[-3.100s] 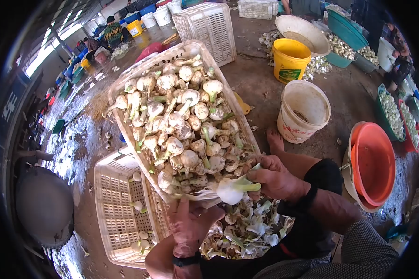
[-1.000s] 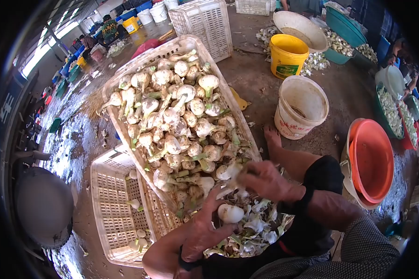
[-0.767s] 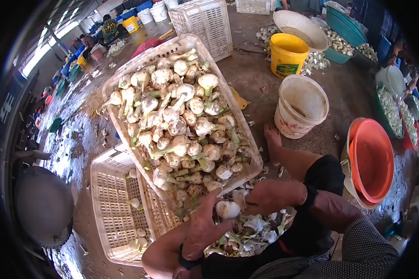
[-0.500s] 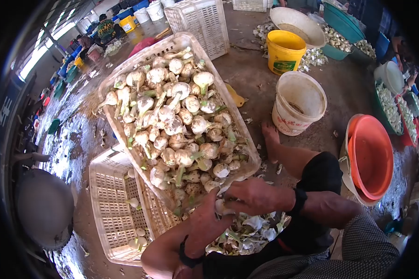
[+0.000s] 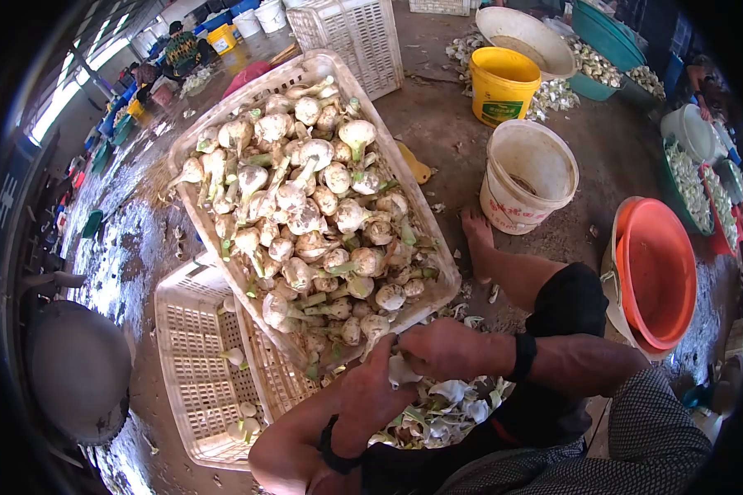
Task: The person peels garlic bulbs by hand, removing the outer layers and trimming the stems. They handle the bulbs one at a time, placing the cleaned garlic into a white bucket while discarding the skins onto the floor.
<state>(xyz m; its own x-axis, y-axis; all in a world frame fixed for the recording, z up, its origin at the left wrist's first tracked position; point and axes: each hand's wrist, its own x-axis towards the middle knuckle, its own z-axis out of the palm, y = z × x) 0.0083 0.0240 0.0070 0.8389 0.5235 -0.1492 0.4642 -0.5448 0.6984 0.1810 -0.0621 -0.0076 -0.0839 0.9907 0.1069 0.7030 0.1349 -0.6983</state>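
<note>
My left hand (image 5: 373, 398) is closed around a whitish garlic bulb (image 5: 401, 371), mostly hidden by the fingers. My right hand (image 5: 450, 346) meets it from the other side, its bent fingers pressed against the bulb. Whether a small tool sits between the fingers is hidden. Both hands are just past the near corner of a cream plastic crate (image 5: 447, 279) heaped with dirty garlic bulbs (image 5: 305, 219), some with green stems. Beneath my hands lies a pile of white and green garlic peelings (image 5: 450, 412).
A second crate (image 5: 198, 330) at left holds a few cleaned bulbs. To the right stand a white bucket (image 5: 527, 181), a yellow bucket (image 5: 504, 87) and a red basin (image 5: 659, 272). A round grey stool top (image 5: 81, 371) is at far left. Other people sit farther back.
My right hand has turned and its fingers have curled in closer to my left hand. More of the white bulb shows below them. The view has shifted slightly.
</note>
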